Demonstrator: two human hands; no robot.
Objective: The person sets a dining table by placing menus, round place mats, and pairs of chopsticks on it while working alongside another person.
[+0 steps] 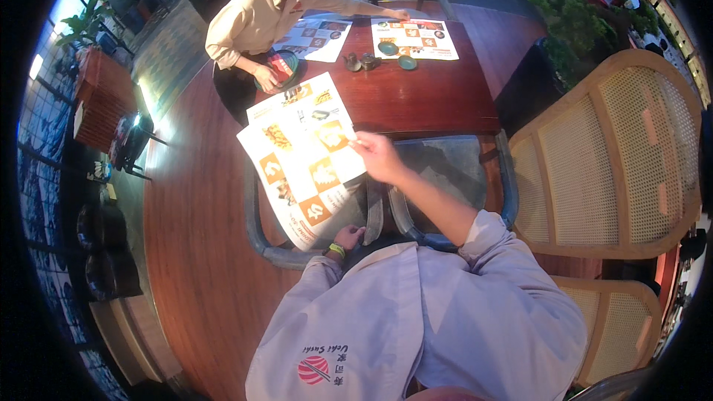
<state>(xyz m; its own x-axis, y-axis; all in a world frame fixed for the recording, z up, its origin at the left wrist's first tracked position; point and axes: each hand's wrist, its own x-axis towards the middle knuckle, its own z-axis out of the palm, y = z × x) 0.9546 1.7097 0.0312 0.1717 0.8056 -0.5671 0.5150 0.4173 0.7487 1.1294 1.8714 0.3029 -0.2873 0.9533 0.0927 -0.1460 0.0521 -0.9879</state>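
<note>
A large paper menu sheet [303, 161], printed with food pictures and orange squares, is pinched at its right edge by my right hand [379, 156]. It hangs in front of the near-left chair [267, 250], partly overlapping the table's front-left corner. My left hand [348, 238], with a yellow-green wristband, is low beside the chair's back rail; its fingers are curled, and whether they grip the rail is unclear. Farther off, a red-brown wooden table [445, 89] bears two similar sheets, one at the back right [413, 39] and one at the back left [320, 39].
Small dark teapots [362, 61] and two green dishes [408, 63] stand mid-table. At the left, a co-worker [250, 22] touches the back-right sheet with one hand and dark plates [289, 67] with the other. A second chair [445, 172] and cane-backed chairs [607, 161] are at right.
</note>
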